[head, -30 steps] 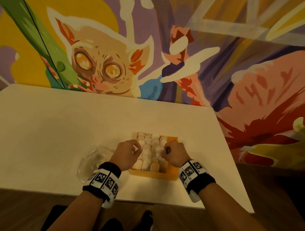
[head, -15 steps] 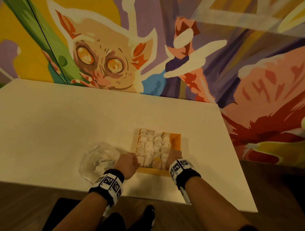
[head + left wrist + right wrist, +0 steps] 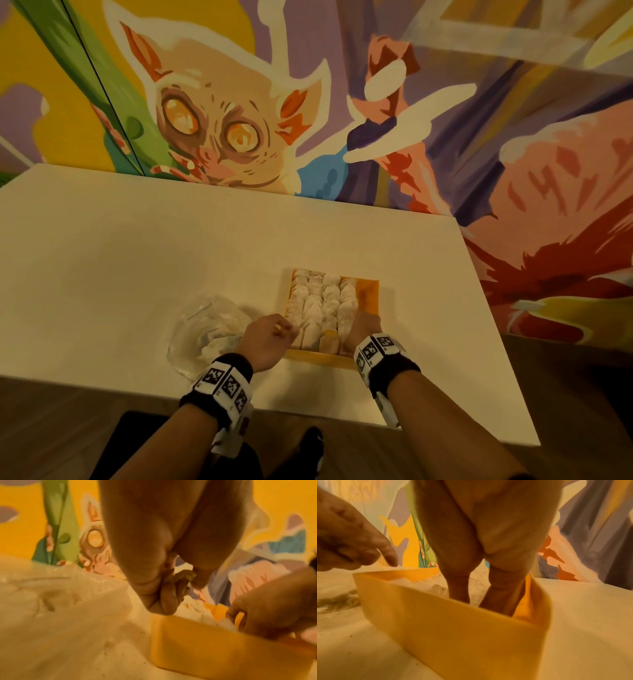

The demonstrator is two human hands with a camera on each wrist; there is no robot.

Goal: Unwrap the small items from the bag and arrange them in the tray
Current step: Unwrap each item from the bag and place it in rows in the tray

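Note:
A yellow tray (image 3: 369, 295) sits on the white table near the front edge, with several rows of small white items (image 3: 322, 301) filling its left and middle. My left hand (image 3: 283, 330) hovers at the tray's front left corner, fingers curled, pinching a small crumpled wrapper (image 3: 182, 576). My right hand (image 3: 358, 328) reaches down into the tray's front right part. Its fingers (image 3: 458, 588) point down among the white items, and the tray wall (image 3: 453, 615) hides their tips. The clear plastic bag (image 3: 205, 330) lies crumpled left of the tray.
The white table (image 3: 137, 267) stretches far to the left and back, up to a painted mural wall. Its front edge runs just under my wrists, its right edge a little past the tray. Crumbs speckle the tabletop (image 3: 111, 649) by the tray.
Both hands were together above the tray's middle. The right hand has since dropped into the tray's front right part, and the left has drawn back to the front left corner beside the bag.

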